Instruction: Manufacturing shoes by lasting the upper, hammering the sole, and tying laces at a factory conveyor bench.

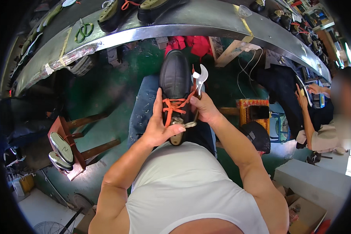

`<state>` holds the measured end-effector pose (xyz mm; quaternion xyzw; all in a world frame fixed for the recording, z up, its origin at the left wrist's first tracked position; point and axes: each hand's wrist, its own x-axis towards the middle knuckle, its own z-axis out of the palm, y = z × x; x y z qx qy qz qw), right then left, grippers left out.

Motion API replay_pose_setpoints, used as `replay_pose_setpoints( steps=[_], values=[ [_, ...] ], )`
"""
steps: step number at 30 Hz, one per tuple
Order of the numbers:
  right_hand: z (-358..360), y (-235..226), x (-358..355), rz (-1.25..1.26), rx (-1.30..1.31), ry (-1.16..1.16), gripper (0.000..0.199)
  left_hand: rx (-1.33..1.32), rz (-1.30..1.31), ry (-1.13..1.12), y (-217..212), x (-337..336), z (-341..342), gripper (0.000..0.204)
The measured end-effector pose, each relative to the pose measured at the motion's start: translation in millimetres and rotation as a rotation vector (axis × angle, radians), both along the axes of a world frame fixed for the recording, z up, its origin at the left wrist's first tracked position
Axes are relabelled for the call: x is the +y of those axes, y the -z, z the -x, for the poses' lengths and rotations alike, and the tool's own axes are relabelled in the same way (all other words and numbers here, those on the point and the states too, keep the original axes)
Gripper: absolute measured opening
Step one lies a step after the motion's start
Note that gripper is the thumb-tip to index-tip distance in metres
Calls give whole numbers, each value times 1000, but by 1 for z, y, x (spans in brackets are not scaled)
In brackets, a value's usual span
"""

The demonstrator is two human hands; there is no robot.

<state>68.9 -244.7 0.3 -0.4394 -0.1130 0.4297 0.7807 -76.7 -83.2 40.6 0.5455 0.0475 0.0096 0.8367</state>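
Note:
A black leather shoe (175, 74) with orange laces (174, 105) lies over my lap, its toe pointing away from me. The shoe is fitted on a shoe last (176, 137), whose top shows in the opening. My left hand (160, 126) is closed around the left side of the shoe, its thumb across the heel end. In my right hand (205, 108) is a pair of pincers (201, 77) with curved silver jaws pointing away from me. One of its handles runs down beside the shoe's opening. That hand rests against the shoe's right side.
A metal-edged bench (124, 34) curves across the far side, bearing green-handled scissors (84, 31) and several shoes. A stool (76, 156) with two grey shoes stands left. On the right are a dark phone-like slab (259, 112), a cardboard box (306, 212) and a co-worker handling a shoe.

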Motion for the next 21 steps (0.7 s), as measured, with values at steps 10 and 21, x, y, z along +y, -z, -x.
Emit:
replay_pose_setpoints(
  steps=[10, 21],
  values=[
    [-3, 18, 12, 19, 2, -144, 55, 157, -756, -230, 1, -20, 17, 131],
    [-29, -33, 10, 354, -149, -146, 64, 235, -362, -131, -14, 6, -7, 117]
  ],
)
